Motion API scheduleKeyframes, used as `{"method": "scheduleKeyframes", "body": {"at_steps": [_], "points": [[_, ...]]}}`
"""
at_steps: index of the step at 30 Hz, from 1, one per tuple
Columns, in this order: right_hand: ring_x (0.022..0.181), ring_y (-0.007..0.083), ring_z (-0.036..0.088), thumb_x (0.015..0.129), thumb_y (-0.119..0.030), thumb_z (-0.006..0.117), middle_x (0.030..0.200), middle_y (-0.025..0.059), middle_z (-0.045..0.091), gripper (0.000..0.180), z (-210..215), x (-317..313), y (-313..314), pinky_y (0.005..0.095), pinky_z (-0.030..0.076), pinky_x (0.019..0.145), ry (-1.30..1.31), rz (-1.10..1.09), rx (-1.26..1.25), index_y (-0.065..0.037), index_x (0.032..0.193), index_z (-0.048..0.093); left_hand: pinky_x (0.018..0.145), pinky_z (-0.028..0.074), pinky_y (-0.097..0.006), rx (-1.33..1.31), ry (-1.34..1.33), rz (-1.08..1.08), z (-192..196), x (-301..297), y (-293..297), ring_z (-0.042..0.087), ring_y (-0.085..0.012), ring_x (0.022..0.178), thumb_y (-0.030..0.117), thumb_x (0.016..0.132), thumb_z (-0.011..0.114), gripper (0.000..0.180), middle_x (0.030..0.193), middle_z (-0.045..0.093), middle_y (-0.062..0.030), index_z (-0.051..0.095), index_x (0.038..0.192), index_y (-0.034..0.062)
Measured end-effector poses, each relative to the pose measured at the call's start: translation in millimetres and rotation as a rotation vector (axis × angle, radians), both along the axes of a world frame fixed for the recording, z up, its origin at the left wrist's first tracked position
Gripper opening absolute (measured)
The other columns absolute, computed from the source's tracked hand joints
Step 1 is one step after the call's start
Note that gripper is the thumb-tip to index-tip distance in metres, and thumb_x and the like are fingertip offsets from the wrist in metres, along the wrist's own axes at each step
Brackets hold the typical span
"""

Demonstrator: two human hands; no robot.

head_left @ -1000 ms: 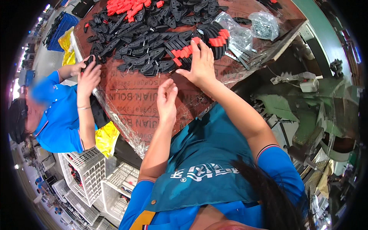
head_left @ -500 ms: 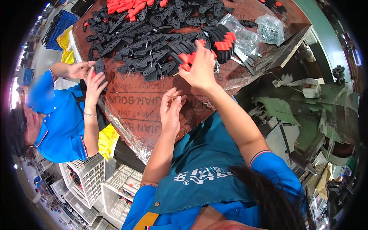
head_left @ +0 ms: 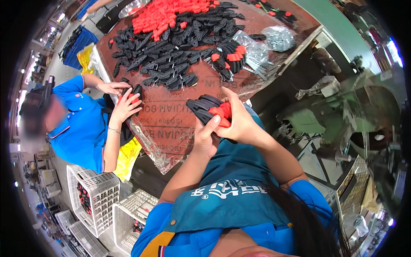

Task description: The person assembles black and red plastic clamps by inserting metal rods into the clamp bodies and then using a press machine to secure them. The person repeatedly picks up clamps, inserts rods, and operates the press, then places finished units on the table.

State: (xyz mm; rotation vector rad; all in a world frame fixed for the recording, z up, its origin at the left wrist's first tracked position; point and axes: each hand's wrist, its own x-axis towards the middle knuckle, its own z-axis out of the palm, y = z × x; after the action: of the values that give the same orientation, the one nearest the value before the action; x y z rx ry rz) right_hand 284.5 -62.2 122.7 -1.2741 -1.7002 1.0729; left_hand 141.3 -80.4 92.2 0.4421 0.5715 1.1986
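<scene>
Head cam: both my hands are grasping a small stack of black plastic pcs (head_left: 201,106) w/ red pcs (head_left: 223,112) at its near R side, and I'm holding it above the near edge of the red-brown table (head_left: 165,113), in front of my teal apron (head_left: 235,203). My L hand (head_left: 206,140) is gripping from below/L, thumb pressing up by the red pcs; my R hand (head_left: 240,118) is wrapping the R side, its index finger sticking up. Beyond, a big heap of black parts (head_left: 167,58) is lying across the tabletop, w/ a red pile (head_left: 156,19) sitting at its far side. Another black-and-red bundle (head_left: 233,56) is resting near the heap's R end, just beside a clear plastic bag (head_left: 252,45); a 2nd bag w/ small metal bits (head_left: 278,38) is lying farther R, and thin metal strips (head_left: 255,70) are lying nearer me. On my L a co-worker (head_left: 83,128) in blue is holding a black part (head_left: 137,92) w/ both hands at the table edge. White crates (head_left: 102,205) are standing on the floor below, near a yellow bag (head_left: 127,160). Green machine (head_left: 342,111) is standing off to my R.
</scene>
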Motion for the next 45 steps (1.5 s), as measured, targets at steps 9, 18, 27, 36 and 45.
{"method": "scheduleKeyframes", "body": {"at_steps": [9,18,27,36,45], "points": [[0.132,0.0462,0.033,0.069,-0.031,0.079,0.145,0.0283,0.032,0.107,24.0,-7.5,-83.4,0.0508,0.029,0.112,-0.155,0.005,0.260,0.004,0.150,0.018,0.112,0.036,-0.042,0.129,-0.101,-0.109,1.5,-1.8,-77.2,0.048,-0.0269,0.129,0.040,0.091,0.065,0.070,0.139,0.050,-0.0133,0.038,0.141,0.0003],[0.149,0.0325,0.015,0.085,-0.064,0.063,0.158,0.0210,0.020,0.105,47.6,43.6,-116.6,0.0461,0.012,0.120,0.457,-0.045,-0.026,-0.005,0.155,0.012,0.098,0.045,-0.047,1.002,0.394,0.219,40.8,-0.1,-66.4,0.054,-0.0306,0.114,0.031,0.072,0.087,0.073,0.121,0.054,-0.0131,0.045,0.124,0.0031],[0.126,0.0198,0.051,0.096,-0.057,0.052,0.138,0.0075,0.051,0.070,45.6,24.3,-189.5,0.0379,0.046,0.101,1.130,-0.128,-0.636,-0.011,0.147,0.036,0.115,0.015,-0.066,2.179,0.798,0.046,32.4,6.2,-40.0,0.036,-0.0365,0.139,0.014,0.080,0.064,0.053,0.143,0.041,-0.0063,0.050,0.123,0.0421],[0.112,0.0238,0.057,0.086,-0.028,0.072,0.124,0.0134,0.054,0.057,23.0,73.9,-195.1,0.0380,0.049,0.095,0.518,-0.730,0.032,-0.007,0.135,0.050,0.115,0.015,-0.060,1.112,0.735,-0.732,43.6,47.0,-45.8,0.012,-0.0430,0.148,0.027,0.070,0.084,0.117,0.160,0.006,-0.0242,0.004,0.154,0.0142],[0.106,0.0328,0.051,0.081,-0.025,0.061,0.128,0.0173,0.051,0.075,44.9,90.5,-205.4,0.0427,0.043,0.081,-1.113,-0.693,0.484,-0.003,0.148,0.037,0.100,0.048,-0.037,-0.121,-0.138,-0.758,-3.0,141.2,-107.5,0.057,-0.0208,0.118,0.031,0.089,0.066,0.060,0.128,0.057,-0.0082,0.043,0.140,0.0088]]}}
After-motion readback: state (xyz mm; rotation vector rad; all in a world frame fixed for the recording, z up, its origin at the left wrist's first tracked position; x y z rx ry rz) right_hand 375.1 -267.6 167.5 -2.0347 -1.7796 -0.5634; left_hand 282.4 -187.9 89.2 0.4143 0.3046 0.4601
